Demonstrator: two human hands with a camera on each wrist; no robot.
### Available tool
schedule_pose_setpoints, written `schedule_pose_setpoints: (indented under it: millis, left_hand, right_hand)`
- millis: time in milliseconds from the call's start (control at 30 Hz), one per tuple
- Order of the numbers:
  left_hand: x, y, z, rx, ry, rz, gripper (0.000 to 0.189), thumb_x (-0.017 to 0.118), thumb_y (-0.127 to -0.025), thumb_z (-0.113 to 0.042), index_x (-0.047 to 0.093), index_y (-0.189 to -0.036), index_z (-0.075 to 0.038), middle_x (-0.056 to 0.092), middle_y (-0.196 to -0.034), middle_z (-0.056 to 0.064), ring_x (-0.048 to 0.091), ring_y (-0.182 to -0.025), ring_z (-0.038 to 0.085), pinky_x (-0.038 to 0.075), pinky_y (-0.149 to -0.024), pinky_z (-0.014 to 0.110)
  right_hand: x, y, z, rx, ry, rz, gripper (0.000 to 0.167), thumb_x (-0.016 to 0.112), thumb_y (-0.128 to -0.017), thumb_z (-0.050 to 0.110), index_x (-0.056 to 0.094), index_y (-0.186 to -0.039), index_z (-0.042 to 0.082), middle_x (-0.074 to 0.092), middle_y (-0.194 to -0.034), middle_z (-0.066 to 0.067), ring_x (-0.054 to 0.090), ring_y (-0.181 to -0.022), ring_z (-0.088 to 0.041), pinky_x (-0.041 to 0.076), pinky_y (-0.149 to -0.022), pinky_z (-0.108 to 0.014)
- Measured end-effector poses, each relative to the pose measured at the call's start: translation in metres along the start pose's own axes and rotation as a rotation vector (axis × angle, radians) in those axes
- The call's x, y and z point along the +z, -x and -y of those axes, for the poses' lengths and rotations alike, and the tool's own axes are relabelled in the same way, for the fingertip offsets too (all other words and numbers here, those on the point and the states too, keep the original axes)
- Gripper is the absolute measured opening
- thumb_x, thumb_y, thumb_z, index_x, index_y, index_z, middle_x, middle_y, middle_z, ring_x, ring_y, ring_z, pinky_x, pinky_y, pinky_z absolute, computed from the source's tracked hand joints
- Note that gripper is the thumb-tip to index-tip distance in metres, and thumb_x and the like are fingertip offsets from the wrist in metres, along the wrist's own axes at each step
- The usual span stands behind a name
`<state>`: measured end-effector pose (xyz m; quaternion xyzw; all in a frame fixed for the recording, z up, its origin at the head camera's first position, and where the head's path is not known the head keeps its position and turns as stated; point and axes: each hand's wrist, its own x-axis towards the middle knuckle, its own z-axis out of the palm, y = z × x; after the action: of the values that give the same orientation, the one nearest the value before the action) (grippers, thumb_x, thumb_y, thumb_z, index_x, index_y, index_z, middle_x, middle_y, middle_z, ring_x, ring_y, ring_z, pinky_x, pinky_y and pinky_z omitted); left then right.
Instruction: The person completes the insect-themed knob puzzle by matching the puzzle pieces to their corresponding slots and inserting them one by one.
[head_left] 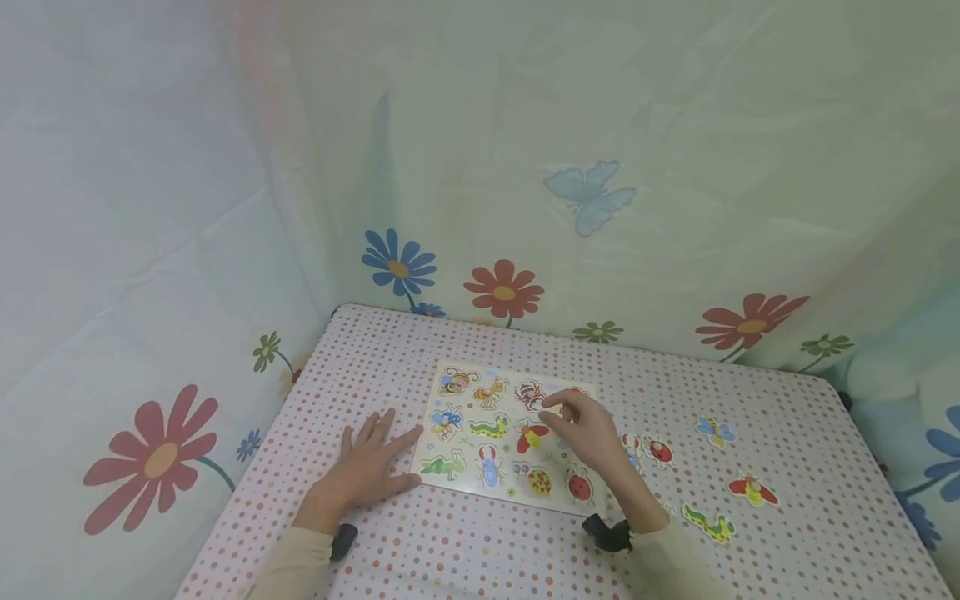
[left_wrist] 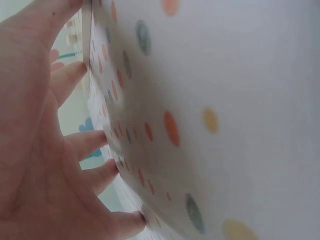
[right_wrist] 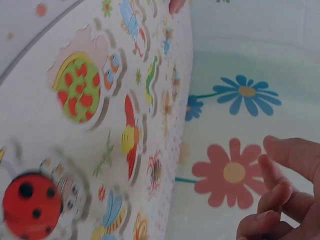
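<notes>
Pale fabric walls (head_left: 480, 125) enclose the far and left sides, printed with red and blue flowers (head_left: 504, 292) and a faint blue butterfly (head_left: 590, 197). Against them stands a table (head_left: 360, 358) under a white cloth with small coloured dots. An insect board (head_left: 467, 448) lies flat near the middle of the table, its rows of insects facing up.

From the near side, two forearms in beige sleeves (head_left: 294, 562) reach in. The left hand (head_left: 365, 467) is spread at the board's left edge, thumb and index at the rim, other fingertips on the cloth, grasping nothing. The right hand (head_left: 587, 427) is raised over the board's far right part, palm turned inward, its fingers loosely bent; nothing shows between thumb and index.

Right of the board lie loose cutouts, among them a ladybird (head_left: 659, 452), a red-winged insect (head_left: 753, 490) and a green caterpillar (head_left: 708, 523).
</notes>
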<state>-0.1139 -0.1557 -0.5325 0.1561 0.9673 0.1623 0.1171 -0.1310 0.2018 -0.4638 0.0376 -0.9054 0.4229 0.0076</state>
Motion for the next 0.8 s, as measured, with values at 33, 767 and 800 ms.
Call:
schedule_pose_setpoints:
  millis: [33,767,800]
  left_hand:
    - [0.0,0.0,0.0,0.0,0.0,0.0,0.077,0.064,-0.087,-0.063,0.038,-0.155,-0.036,0.01,-0.166,0.015,0.006,-0.15,0.043,0.001,-0.111,0.073]
    - [0.0,0.0,0.0,0.009,-0.008,-0.005,0.077,0.063,-0.087,-0.065,0.038,-0.155,-0.036,0.012,-0.166,0.016,0.007,-0.15,0.043,0.004,-0.111,0.073]
    - [0.001,0.0,0.001,0.009,-0.008,-0.006,0.077,0.063,-0.087,-0.065,0.038,-0.155,-0.036,0.012,-0.166,0.016,0.007,-0.15,0.043,0.004,-0.111,0.074]
  right_hand:
    - [-0.004,0.003,-0.003,-0.004,-0.002,-0.005,0.02,0.075,-0.092,0.021,0.073,-0.108,0.008,0.047,-0.077,-0.002,0.039,-0.062,-0.017,0.034,-0.05,-0.028]
    - [-0.09,0.081,-0.09,0.01,0.003,-0.102,0.029,0.069,-0.097,0.027,0.069,-0.12,0.009,0.057,-0.1,-0.007,0.044,-0.075,-0.014,0.042,-0.058,-0.024]
    - [-0.093,0.084,-0.095,0.019,0.014,-0.113,0.029,0.069,-0.097,0.027,0.069,-0.12,0.009,0.056,-0.096,-0.007,0.043,-0.071,-0.014,0.041,-0.055,-0.026]
